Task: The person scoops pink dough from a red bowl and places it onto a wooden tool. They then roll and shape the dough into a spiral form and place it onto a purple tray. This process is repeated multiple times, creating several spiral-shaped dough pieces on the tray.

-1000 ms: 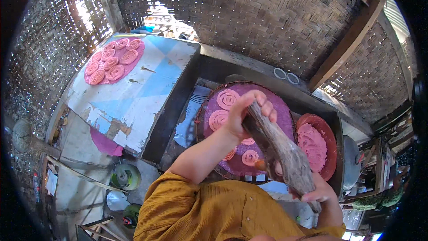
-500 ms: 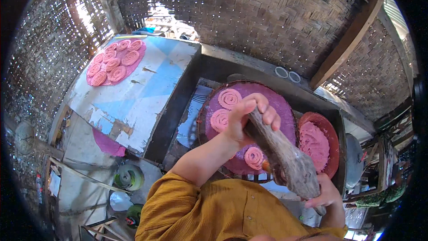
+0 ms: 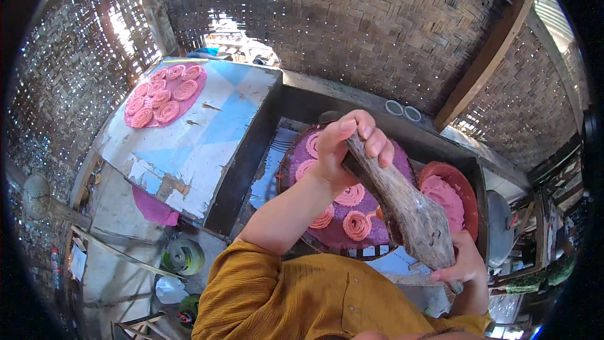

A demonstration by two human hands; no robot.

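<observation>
Both my hands hold a thick, weathered grey piece of wood [image 3: 412, 214] that slants from upper left to lower right above a round tray. My left hand [image 3: 355, 148] is wrapped round its upper end. Near the lower end, my right hand [image 3: 465, 261] grips the other side with the thumb on top. Underneath, the round tray carries a purple sheet [image 3: 402, 160] with several pink dough spirals [image 3: 357, 225]. The wood and my left forearm hide part of the tray. A small orange piece [image 3: 377, 213] shows beside the wood; its kind I cannot make out.
A reddish bowl [image 3: 469, 192] of pink dough [image 3: 443, 198] stands right of the tray. On the blue-and-white board [image 3: 220, 132] at left lie more pink spirals [image 3: 160, 97]. Two pale rings [image 3: 402, 111] rest on the back ledge. Woven walls and a wooden post [image 3: 484, 53] enclose the space.
The view has shifted slightly. My left hand, still gripping the wood, sits a little higher, and more dough spirals show below it. My right hand keeps its hold.
</observation>
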